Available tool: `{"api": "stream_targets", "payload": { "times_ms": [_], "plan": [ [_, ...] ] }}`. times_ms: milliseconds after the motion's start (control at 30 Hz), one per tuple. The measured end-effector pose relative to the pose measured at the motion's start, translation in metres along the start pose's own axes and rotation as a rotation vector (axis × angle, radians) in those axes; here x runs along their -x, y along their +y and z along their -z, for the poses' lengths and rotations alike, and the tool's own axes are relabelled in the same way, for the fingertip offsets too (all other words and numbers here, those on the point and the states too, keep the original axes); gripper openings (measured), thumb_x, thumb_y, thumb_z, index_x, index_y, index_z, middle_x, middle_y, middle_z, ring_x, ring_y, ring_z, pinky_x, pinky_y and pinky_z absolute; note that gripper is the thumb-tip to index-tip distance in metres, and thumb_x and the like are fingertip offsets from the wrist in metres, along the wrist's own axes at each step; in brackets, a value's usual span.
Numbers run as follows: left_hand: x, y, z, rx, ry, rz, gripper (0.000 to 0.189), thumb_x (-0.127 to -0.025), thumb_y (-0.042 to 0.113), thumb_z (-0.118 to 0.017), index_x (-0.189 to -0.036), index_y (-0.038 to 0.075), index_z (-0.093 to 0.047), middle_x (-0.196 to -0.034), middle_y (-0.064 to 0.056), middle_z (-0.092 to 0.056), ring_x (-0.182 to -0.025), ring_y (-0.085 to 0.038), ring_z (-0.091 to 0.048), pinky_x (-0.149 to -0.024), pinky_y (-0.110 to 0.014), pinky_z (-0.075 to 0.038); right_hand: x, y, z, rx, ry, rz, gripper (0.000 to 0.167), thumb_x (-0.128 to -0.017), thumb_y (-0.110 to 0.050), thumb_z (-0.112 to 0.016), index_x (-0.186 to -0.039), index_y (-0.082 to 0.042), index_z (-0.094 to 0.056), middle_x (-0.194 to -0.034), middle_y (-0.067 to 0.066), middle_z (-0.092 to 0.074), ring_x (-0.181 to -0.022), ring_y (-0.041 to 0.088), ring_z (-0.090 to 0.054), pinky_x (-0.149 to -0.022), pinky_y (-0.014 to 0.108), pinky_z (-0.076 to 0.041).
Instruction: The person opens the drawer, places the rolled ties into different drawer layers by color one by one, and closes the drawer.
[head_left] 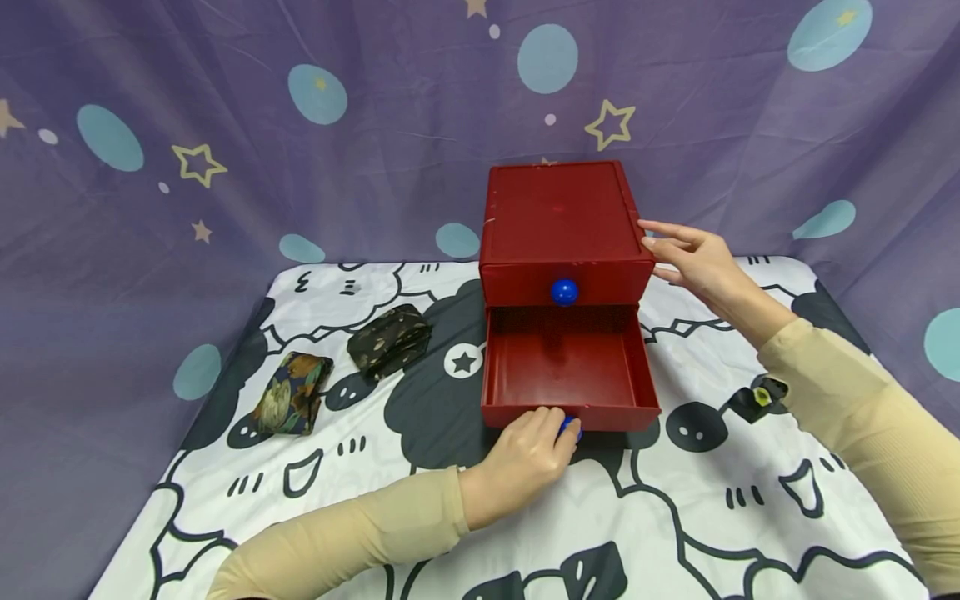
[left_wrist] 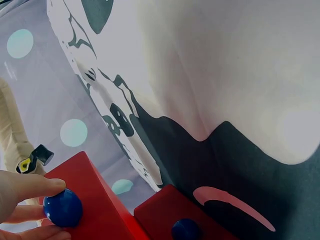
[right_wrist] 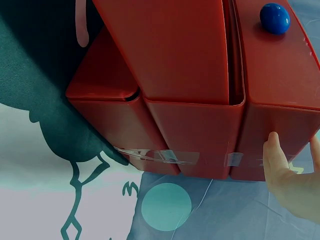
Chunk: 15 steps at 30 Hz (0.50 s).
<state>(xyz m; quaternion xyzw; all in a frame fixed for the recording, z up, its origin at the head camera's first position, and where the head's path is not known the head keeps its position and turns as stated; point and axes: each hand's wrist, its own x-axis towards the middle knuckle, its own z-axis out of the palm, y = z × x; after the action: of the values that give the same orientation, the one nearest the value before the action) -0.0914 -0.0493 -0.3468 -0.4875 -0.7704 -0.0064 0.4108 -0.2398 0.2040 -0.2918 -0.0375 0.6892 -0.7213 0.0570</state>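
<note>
A red drawer cabinet (head_left: 558,217) stands toward the back of the table. Its middle drawer (head_left: 566,367) is pulled well out, and bare red plastic shows inside. My left hand (head_left: 523,457) pinches the blue knob (left_wrist: 63,208) on that drawer's front between thumb and fingers. At the cabinet's upper right side is my right hand (head_left: 701,267), its fingers extended and spread, fingertips right at the side wall. The top drawer, with its own blue knob (head_left: 565,292), is closed. Below the open one, the bottom drawer (left_wrist: 172,210) appears closed in the left wrist view.
Two folded patterned cloth items lie on the left of the table: a floral one (head_left: 292,396) and a dark camouflage one (head_left: 390,340). A cartoon-print cloth (head_left: 360,467) covers the table. Behind the cabinet hangs a purple curtain (head_left: 405,142). Clear tape (right_wrist: 170,156) crosses the cabinet's side.
</note>
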Motion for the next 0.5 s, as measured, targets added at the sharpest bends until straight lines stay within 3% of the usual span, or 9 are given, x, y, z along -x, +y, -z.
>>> {"api": "stream_targets", "payload": {
  "times_ms": [500],
  "plan": [
    [0.0033,0.0011,-0.0006,-0.004,-0.02,0.015,0.039,-0.093,0.003,-0.029,-0.084,0.002,-0.067,-0.068,-0.005,-0.051,-0.057,-0.011,-0.045,-0.052,-0.018,-0.042,0.0012,0.0007,0.0002,0.008,-0.006,0.013,0.049,-0.08,-0.02,-0.065,-0.125,-0.011,-0.051,-0.092,-0.004,-0.061,-0.093,0.007,-0.056,-0.069,0.02,-0.049]
  ]
}}
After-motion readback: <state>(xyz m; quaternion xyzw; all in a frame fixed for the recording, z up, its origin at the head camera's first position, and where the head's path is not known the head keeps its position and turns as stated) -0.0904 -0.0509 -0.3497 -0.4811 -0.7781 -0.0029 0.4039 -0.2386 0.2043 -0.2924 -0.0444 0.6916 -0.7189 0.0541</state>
